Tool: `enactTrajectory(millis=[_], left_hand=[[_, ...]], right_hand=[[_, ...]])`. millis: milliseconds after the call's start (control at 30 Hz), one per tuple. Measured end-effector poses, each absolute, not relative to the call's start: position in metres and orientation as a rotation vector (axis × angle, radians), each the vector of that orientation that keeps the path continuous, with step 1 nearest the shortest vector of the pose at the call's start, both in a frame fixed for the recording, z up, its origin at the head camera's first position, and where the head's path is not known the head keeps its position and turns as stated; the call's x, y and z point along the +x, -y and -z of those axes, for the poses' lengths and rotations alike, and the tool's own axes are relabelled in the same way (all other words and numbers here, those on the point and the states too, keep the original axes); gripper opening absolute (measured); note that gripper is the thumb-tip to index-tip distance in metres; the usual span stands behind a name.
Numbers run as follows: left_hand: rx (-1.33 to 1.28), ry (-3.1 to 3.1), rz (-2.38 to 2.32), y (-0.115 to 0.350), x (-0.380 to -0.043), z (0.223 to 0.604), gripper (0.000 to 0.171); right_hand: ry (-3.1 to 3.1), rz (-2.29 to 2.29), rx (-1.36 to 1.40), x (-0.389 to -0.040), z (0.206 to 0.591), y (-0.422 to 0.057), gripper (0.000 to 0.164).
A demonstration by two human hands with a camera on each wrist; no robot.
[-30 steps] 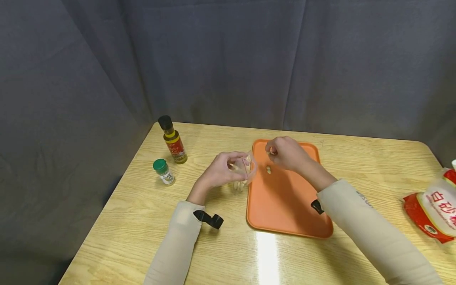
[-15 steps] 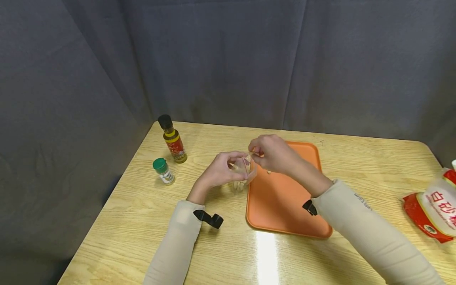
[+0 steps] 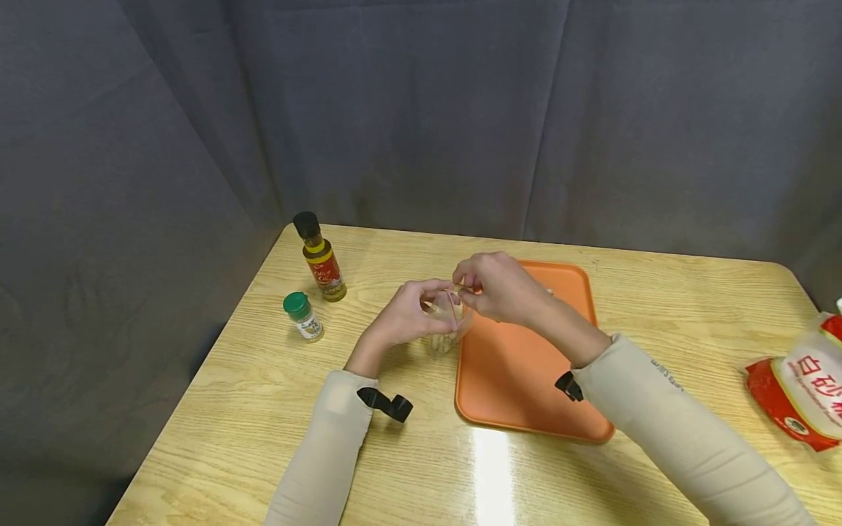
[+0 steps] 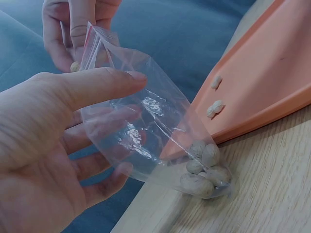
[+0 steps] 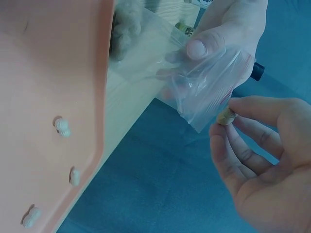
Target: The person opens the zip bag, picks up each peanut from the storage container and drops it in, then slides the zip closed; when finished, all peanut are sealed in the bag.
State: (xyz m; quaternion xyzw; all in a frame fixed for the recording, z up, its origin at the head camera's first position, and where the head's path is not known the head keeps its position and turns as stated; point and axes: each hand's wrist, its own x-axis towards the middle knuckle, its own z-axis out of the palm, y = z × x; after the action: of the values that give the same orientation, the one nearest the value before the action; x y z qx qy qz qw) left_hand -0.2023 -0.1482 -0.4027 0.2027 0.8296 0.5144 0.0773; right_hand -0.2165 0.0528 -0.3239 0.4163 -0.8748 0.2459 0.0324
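Observation:
My left hand [image 3: 408, 315] holds a clear zip-lock bag [image 4: 160, 104] between thumb and fingers, beside the tray's left edge. Several unshelled peanuts [image 4: 206, 177] lie in the bottom of the bag. With fingertips and thumb, my right hand [image 3: 503, 288] pinches one peanut [image 5: 226, 116] close to the bag's mouth, outside it in the right wrist view. On the orange tray [image 3: 526, 387] lie loose peanuts: one [image 5: 62, 127] farther in, another [image 5: 74, 176] close to the rim and a third [image 5: 31, 216] near the corner. In the head view the right arm hides part of the tray.
An olive oil bottle [image 3: 325, 272] with a black cap stands at the back left of the wooden table [image 3: 243, 409]. Nearer is a small green-capped jar [image 3: 304, 318]. A red and white bag [image 3: 804, 391] lies at the right edge. Dark curtains [image 3: 408, 117] hang behind.
My right hand has moved left from over the tray to the bag's mouth, a peanut between its fingers. The left hand and the bag have stayed in place.

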Motion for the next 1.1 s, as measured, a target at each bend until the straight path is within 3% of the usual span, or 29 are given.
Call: enactTrajectory(millis=[633,867,1100], left_hand=[[0.623,-2.481,-1.552,0.147,-0.201,0.403,0.064],[0.603,-2.491,-1.559,0.147,-0.201,0.404,0.064],[0.606,-2.470,-1.579,0.146,-0.200,0.403,0.066]], right_hand=[[2.761,-0.735,1.201,-0.218,0.322,-0.057,0.014],[2.859,-0.703,1.033,-0.241,0.328,-0.080,0.017],[3.005,-0.677,0.841,-0.271,0.358,-0.119,0.023]])
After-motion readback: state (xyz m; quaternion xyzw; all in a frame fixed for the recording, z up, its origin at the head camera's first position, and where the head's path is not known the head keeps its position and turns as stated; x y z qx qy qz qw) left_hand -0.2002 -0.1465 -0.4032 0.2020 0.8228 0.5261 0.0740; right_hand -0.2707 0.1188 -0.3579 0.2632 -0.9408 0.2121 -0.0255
